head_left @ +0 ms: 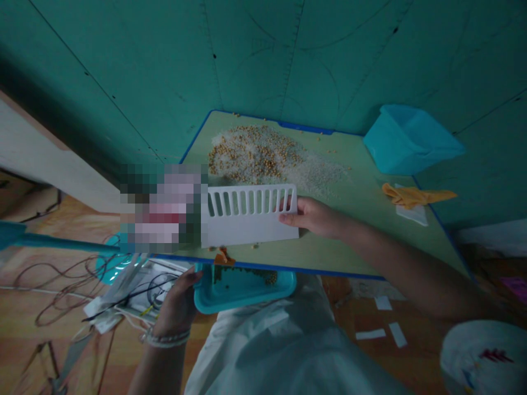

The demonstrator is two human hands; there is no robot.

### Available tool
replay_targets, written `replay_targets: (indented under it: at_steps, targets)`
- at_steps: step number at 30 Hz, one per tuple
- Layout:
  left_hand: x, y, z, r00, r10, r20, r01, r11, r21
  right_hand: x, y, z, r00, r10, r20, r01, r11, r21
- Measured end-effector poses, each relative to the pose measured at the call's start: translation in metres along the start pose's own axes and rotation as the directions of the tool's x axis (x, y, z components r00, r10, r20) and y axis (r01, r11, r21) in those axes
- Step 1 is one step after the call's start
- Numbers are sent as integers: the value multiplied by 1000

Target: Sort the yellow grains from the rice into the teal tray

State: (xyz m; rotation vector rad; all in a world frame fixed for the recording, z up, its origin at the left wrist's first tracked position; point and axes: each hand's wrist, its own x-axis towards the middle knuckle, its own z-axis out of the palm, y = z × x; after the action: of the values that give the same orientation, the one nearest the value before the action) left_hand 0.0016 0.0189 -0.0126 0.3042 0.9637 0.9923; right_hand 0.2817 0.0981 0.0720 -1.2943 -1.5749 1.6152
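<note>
My right hand (313, 215) grips the right end of a white slotted plastic panel (251, 215), standing it on edge on the green table (362, 230). Behind the panel lies a pile of yellow beans mixed with white rice (263, 156). My left hand (180, 299) holds the left edge of a teal tray (247, 288) just below the table's front edge; the tray carries a few beans. A small orange scrap (223, 257) lies on the table edge above the tray.
A teal bin (407, 140) stands at the table's back right, with an orange cloth (415, 195) and white paper in front of it. Cables and white items (123, 291) clutter the floor at left. A blurred patch covers the panel's left end.
</note>
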Motion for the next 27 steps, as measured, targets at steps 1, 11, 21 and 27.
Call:
replay_targets:
  at_steps: [1, 11, 21, 27]
  targets:
    - [-1, 1, -1, 1000, 0, -4, 0, 1000, 0, -2, 0, 1, 1000, 5, 5, -5, 1000, -2]
    - [-3, 4, 4, 1000, -15, -5, 15, 1000, -24, -10, 2, 2, 999, 8, 36, -7, 1000, -20]
    - [-3, 0, 15, 999, -20, 38, 21, 999, -28, -30, 2, -3, 996, 71, 51, -67, 995, -70]
    - [-1, -2, 17, 1000, -18, 10, 19, 1000, -20, -43, 0, -20, 995, 66, -75, -66, 998, 1]
